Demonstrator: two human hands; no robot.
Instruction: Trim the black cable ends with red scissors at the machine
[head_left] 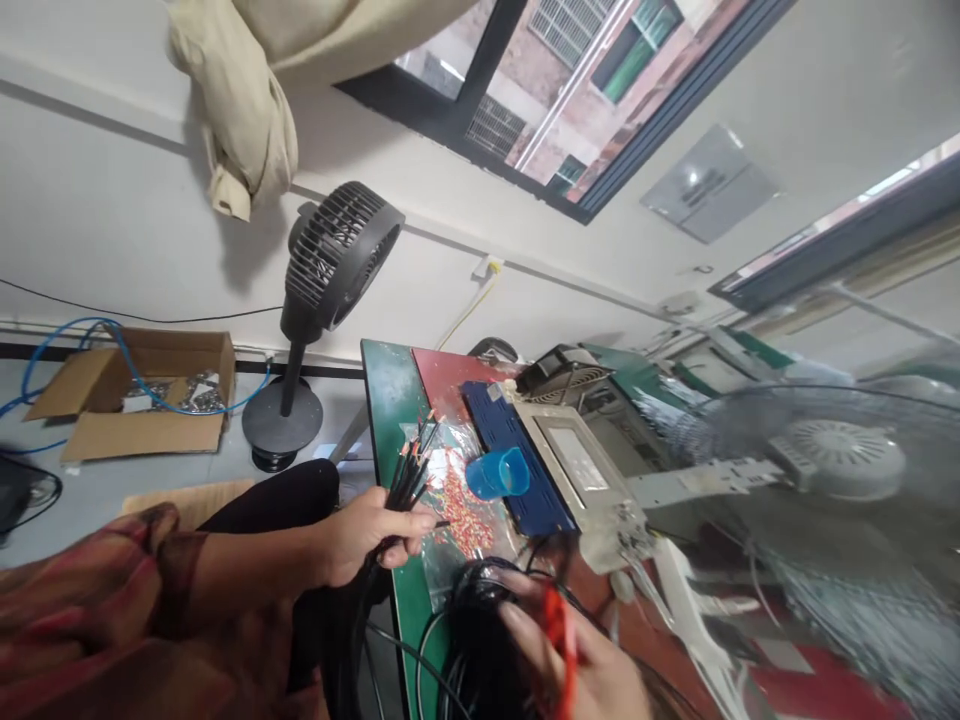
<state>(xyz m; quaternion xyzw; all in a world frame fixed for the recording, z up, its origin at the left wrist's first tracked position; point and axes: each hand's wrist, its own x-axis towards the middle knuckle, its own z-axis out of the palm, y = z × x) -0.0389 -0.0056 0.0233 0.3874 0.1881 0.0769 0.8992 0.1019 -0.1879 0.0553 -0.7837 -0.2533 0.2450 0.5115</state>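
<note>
My left hand [379,535] is closed round a bundle of black cables [409,480], whose stripped ends show orange and reddish wires pointing up and away. One cable end [441,524] sticks out past my thumb and fingertips. My right hand [577,660] is blurred and holds a red-handled tool [559,635] that looks like pliers; its head is smeared by motion. Under and beside the right hand lies a coil of black cable [480,640]. Small red and yellow clippings [465,515] are spread over clear plastic on the green table [405,600], by a tilted blue cup [495,474].
Beyond the cup stand a blue tray [551,500] and a beige machine [574,450]. A large fan [832,460] is close on the right. A black fan [337,260] stands on the floor at left, near an open cardboard box [154,430].
</note>
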